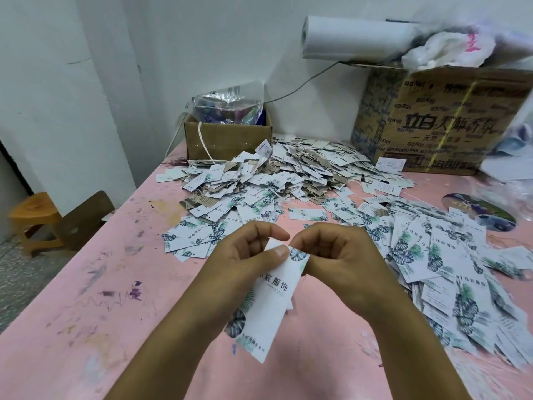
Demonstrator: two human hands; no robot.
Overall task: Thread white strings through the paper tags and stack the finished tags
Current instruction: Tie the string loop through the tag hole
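Note:
A white paper tag point(271, 298) with dark leaf prints and printed characters hangs between my two hands above the pink table point(121, 284). My left hand point(242, 255) pinches its upper edge between thumb and forefinger. My right hand point(337, 252) is closed at the tag's top right corner. Whether a string is in my fingers cannot be made out. A big heap of tags with white strings point(288, 171) covers the far middle of the table. More leaf-print tags point(450, 267) lie spread on the right, and a smaller group point(196, 238) lies just beyond my left hand.
A small open cardboard box point(227, 140) with plastic bags stands at the back. A large printed carton point(441, 116) at the back right carries a white roll point(357, 39). A round disc point(478, 212) lies far right. A wooden stool point(34, 220) stands on the floor at left.

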